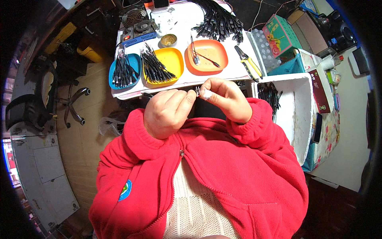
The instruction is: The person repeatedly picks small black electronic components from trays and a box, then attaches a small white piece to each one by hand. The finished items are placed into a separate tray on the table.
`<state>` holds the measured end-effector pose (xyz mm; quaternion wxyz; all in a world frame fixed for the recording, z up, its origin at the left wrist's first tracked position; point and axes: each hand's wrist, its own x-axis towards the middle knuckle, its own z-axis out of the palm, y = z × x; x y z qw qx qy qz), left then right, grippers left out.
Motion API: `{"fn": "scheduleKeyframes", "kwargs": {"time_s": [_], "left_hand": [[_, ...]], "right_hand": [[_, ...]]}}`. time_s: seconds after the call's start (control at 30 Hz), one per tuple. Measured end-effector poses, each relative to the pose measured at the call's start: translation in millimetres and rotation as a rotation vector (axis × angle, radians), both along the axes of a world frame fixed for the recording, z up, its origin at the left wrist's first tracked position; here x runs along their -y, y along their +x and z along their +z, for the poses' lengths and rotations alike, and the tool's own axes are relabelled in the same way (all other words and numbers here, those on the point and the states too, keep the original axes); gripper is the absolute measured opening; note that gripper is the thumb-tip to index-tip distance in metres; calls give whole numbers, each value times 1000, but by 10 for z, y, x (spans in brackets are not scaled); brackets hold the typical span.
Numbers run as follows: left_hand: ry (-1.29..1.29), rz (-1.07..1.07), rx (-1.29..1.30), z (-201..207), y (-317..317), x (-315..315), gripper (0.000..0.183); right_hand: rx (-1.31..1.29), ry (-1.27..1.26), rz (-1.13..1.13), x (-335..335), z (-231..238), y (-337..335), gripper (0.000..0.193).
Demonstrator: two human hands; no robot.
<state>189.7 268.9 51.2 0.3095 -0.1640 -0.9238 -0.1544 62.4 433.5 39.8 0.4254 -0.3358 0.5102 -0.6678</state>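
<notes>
My left hand (pixel 169 111) is closed in a pinch, knuckles up, at the near edge of the table. My right hand (pixel 229 99) pinches from the other side, with something white on its thumb tip. Between the fingertips show the thin, light wire ends (pixel 197 91) of a cable; a short black piece (pixel 147 95) sticks out beyond my left hand. Most of the cable is hidden by my fingers. Just ahead stand a blue tray (pixel 138 59) and a yellow tray (pixel 179 59), both with black cables, and an orange tray (pixel 219 49) with a few cables.
Yellow-handled wire strippers (pixel 250 65) lie right of the trays. Behind are a small bowl (pixel 168 40), a blue soldering device (pixel 139 38) and a big bundle of black cables (pixel 219 22). A white foam box (pixel 304 87) with more cables stands at my right.
</notes>
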Motion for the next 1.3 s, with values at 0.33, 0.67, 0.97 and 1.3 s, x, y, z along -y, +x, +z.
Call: {"fn": "scheduleKeyframes", "kwargs": {"time_s": [0.33,0.67,0.97,1.3], "left_hand": [[732,56,366,-6,84,-6,10],[-50,154,-98,-393,-15,-307,13],[430,-40,13,-590,128,-144,15],[847,-234,196,-420,149,-192,11]], "right_hand": [[-1301,-122,-363,-43,109,59,27],[-607,7,-113,-177,-290,-30,10],[-430,168,-21,-182,-320,22,10],[-1483,-162,-204,-153,74,236,12]]}}
